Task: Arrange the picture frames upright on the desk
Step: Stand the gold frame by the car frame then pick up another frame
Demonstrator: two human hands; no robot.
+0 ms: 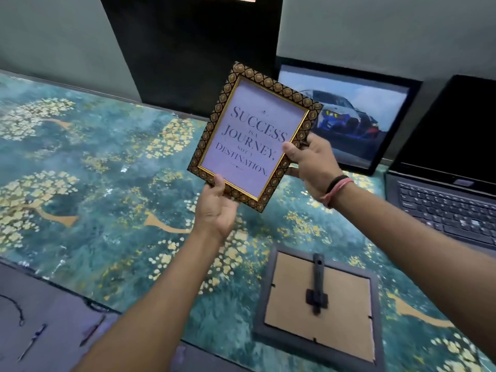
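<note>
Holding the gold-patterned frame (255, 135) up off the desk (94, 183), I have it pinched between both hands: my left hand (217, 208) closes on its lower edge with the thumb over the front border, and my right hand (312, 162) clamps its right edge, thumb on the glass side and the other fingers hidden behind. It hangs in the air, tilted clockwise, its printed quote facing me, above the patterned desk surface and touching nothing else.

By my reckoning I am somewhere in the middle of the job. The car-picture frame (349, 116) at the back already stands, leaning against the wall just beside the open laptop (442, 178), so I count that one as done. The one in my grip is not yet placed (I cannot see from here whether its back stand is folded out). A third, the dark frame (319, 304), lies face down near the front edge of the desk, its cardboard backing and its stand flat against it, untouched.

So what is left, as I judge it: set this frame down upright, then turn the face-down one over and stand it too.
</note>
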